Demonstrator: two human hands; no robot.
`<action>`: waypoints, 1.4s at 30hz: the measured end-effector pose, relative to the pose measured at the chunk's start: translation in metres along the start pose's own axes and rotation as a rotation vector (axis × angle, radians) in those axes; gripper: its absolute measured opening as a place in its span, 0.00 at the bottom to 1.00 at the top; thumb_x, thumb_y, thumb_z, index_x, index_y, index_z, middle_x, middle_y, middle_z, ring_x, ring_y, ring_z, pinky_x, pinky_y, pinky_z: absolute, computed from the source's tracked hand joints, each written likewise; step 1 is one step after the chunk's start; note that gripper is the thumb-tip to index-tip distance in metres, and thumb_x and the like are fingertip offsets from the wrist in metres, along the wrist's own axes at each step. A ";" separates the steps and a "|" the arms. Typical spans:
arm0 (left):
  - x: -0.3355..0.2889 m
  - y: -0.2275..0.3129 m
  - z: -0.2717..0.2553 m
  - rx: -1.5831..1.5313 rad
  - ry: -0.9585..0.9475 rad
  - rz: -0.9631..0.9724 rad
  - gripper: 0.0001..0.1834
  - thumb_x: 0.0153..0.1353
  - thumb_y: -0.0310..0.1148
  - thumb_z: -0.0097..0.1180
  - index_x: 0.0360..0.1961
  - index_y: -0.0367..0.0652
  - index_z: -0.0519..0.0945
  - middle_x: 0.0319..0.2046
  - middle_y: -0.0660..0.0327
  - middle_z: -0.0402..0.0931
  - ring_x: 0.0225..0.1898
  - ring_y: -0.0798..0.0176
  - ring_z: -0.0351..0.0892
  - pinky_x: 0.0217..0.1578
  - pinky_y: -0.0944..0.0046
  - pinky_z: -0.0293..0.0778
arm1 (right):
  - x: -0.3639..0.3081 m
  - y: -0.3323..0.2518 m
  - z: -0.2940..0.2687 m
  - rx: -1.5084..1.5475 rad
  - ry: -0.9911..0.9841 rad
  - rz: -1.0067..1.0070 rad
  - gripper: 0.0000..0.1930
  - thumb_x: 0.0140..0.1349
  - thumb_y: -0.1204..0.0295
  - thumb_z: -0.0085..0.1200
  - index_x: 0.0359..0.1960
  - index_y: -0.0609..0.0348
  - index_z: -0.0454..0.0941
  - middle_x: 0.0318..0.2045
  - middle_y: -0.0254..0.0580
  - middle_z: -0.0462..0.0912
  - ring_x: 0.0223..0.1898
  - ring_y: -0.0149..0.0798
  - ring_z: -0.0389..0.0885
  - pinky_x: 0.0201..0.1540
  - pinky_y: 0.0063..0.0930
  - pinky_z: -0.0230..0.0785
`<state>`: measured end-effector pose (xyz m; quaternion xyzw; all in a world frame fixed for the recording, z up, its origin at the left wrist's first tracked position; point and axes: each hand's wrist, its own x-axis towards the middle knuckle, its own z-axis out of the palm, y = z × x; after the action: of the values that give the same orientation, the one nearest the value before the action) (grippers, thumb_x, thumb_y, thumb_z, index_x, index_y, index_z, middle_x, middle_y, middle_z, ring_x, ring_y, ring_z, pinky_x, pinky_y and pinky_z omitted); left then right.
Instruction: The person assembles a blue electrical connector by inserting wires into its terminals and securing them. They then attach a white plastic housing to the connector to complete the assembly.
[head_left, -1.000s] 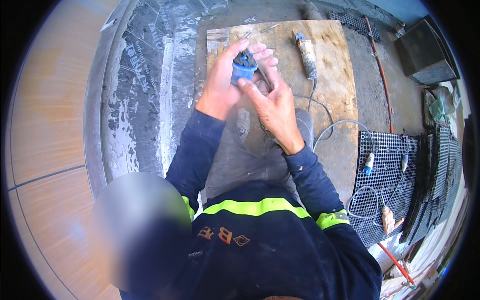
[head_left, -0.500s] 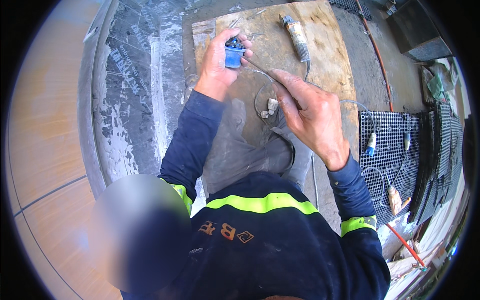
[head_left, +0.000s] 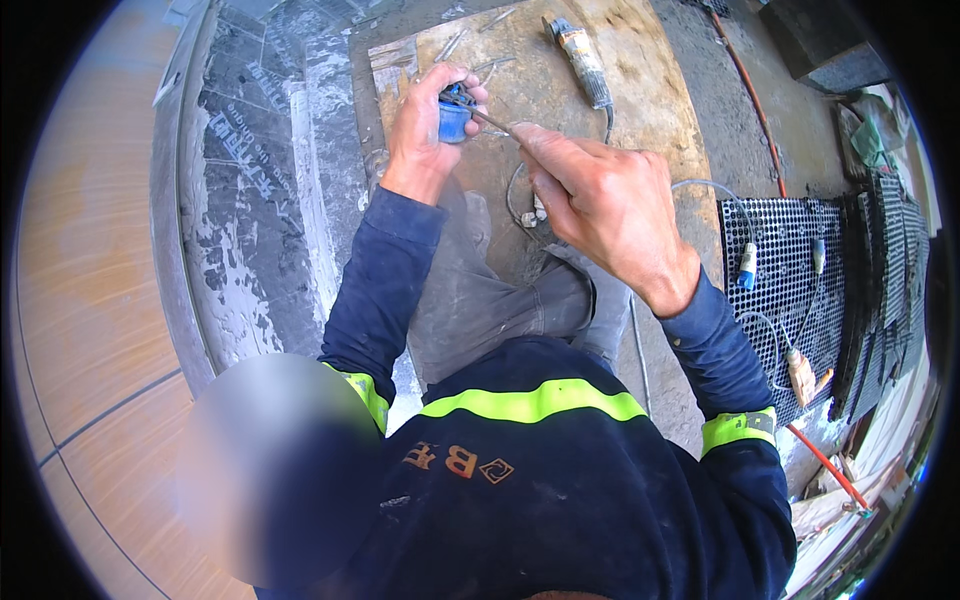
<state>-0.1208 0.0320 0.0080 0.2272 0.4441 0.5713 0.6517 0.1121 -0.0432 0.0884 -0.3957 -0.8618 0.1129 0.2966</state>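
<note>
My left hand [head_left: 415,140] is closed around a small blue plastic electrical fitting [head_left: 453,123], cup-shaped, with dark parts at its upper end. From my right hand [head_left: 620,215] a thin metal shaft [head_left: 491,120], like that of a screwdriver, points left to the fitting's upper end. The thumb and forefinger pinch this shaft, and any handle is hidden in the palm. Whether the tip sits in a screw is too small to tell. Both hands are above the worn plywood board [head_left: 655,100], beyond my bent legs.
An angle grinder [head_left: 584,66] with a cord lies on the board. A white plug [head_left: 535,212] lies near my knees. At right, cable connectors [head_left: 747,268] rest on black grid mats [head_left: 785,300], and an orange hose [head_left: 752,100] runs past. Large tan panels [head_left: 95,290] stand at left.
My right hand has moved left and slightly up, bringing the shaft further over the blue fitting. The left hand has shifted slightly left, still holding the fitting. The whole view has shifted a little.
</note>
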 end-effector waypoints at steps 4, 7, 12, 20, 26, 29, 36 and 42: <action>-0.004 -0.002 0.001 0.132 0.032 0.072 0.13 0.68 0.39 0.62 0.37 0.39 0.83 0.30 0.54 0.84 0.24 0.62 0.82 0.21 0.65 0.73 | 0.007 -0.003 -0.009 -0.095 -0.118 -0.032 0.19 0.64 0.74 0.62 0.58 0.53 0.85 0.28 0.44 0.87 0.26 0.51 0.86 0.28 0.43 0.77; -0.008 0.001 0.000 0.224 0.020 0.103 0.12 0.68 0.38 0.62 0.39 0.39 0.84 0.31 0.55 0.84 0.24 0.63 0.82 0.22 0.65 0.72 | 0.009 0.003 -0.010 -0.110 -0.183 -0.054 0.20 0.65 0.75 0.61 0.60 0.54 0.84 0.25 0.46 0.86 0.25 0.54 0.85 0.27 0.46 0.76; -0.006 -0.006 -0.002 0.267 -0.017 0.138 0.13 0.70 0.37 0.61 0.41 0.37 0.85 0.32 0.56 0.84 0.25 0.63 0.82 0.22 0.65 0.70 | 0.006 0.003 -0.002 0.067 -0.138 -0.014 0.22 0.62 0.73 0.60 0.59 0.60 0.81 0.23 0.57 0.84 0.27 0.61 0.87 0.29 0.53 0.78; -0.004 -0.012 0.000 0.270 -0.036 0.185 0.14 0.68 0.39 0.64 0.37 0.36 0.85 0.30 0.55 0.84 0.21 0.64 0.80 0.20 0.66 0.73 | -0.006 -0.009 0.015 0.469 0.033 0.252 0.20 0.63 0.78 0.54 0.57 0.64 0.83 0.33 0.64 0.85 0.35 0.66 0.86 0.37 0.49 0.80; -0.004 -0.012 0.001 0.305 -0.045 0.188 0.13 0.69 0.38 0.63 0.37 0.36 0.84 0.30 0.55 0.85 0.20 0.64 0.81 0.20 0.66 0.73 | -0.013 -0.010 0.024 0.554 0.077 0.361 0.17 0.72 0.76 0.55 0.59 0.68 0.84 0.37 0.56 0.90 0.36 0.32 0.87 0.42 0.30 0.79; -0.005 -0.013 0.002 0.301 -0.034 0.207 0.13 0.69 0.38 0.63 0.37 0.36 0.84 0.30 0.55 0.85 0.20 0.64 0.81 0.20 0.66 0.72 | -0.017 -0.010 0.032 0.615 0.132 0.452 0.17 0.70 0.75 0.55 0.57 0.67 0.85 0.37 0.62 0.88 0.37 0.48 0.90 0.42 0.37 0.80; 0.003 -0.015 -0.001 0.314 -0.065 0.224 0.13 0.70 0.37 0.62 0.38 0.36 0.85 0.31 0.55 0.85 0.22 0.64 0.81 0.21 0.67 0.72 | -0.017 -0.023 0.040 0.685 0.190 0.539 0.17 0.71 0.74 0.55 0.59 0.66 0.84 0.38 0.69 0.86 0.40 0.57 0.92 0.42 0.42 0.81; 0.000 -0.009 0.003 0.412 -0.089 0.070 0.13 0.71 0.37 0.60 0.40 0.35 0.85 0.33 0.55 0.84 0.24 0.63 0.81 0.22 0.66 0.72 | -0.011 0.006 0.019 0.113 -0.103 0.186 0.15 0.65 0.74 0.56 0.51 0.62 0.85 0.30 0.63 0.86 0.35 0.64 0.88 0.37 0.50 0.82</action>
<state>-0.1137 0.0306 0.0019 0.3960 0.5141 0.4801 0.5902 0.1098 -0.0463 0.0662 -0.4501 -0.8278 0.2084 0.2621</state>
